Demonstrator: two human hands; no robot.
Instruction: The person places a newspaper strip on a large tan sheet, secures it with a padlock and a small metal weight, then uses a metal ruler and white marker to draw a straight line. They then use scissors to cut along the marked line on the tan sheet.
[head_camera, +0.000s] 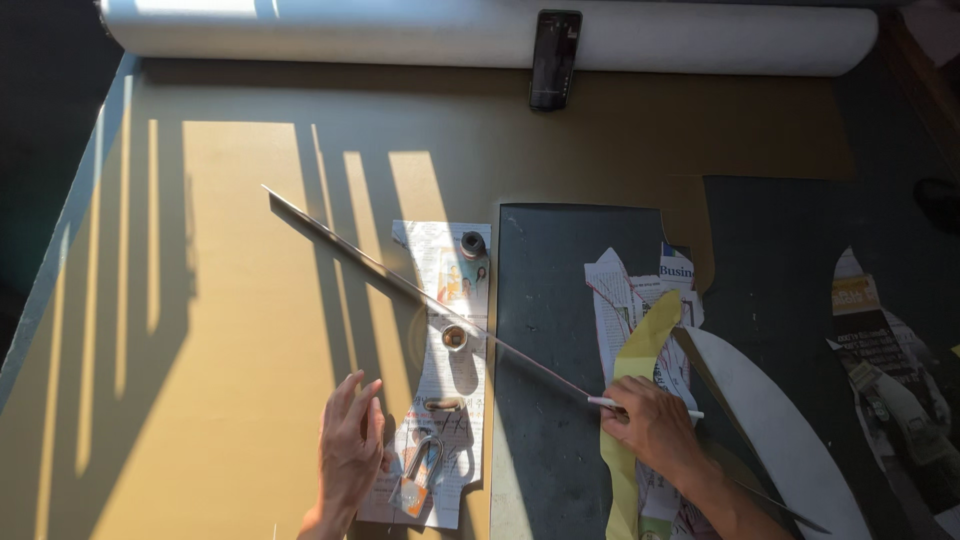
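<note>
Tan fabric (240, 330) covers the table's left side. Near its front edge, the left hand (350, 450) lies flat, fingers spread, beside a newspaper pattern (440, 400) weighted with spools and a padlock (420, 475). A long ruler (420, 295) slants across to the right hand (655, 425), which pinches a pen (610, 403) over yellow paper (640, 350) on dark cloth (550, 300).

Tan worktable (250, 300) — barred sunlight, dark surroundings
</note>
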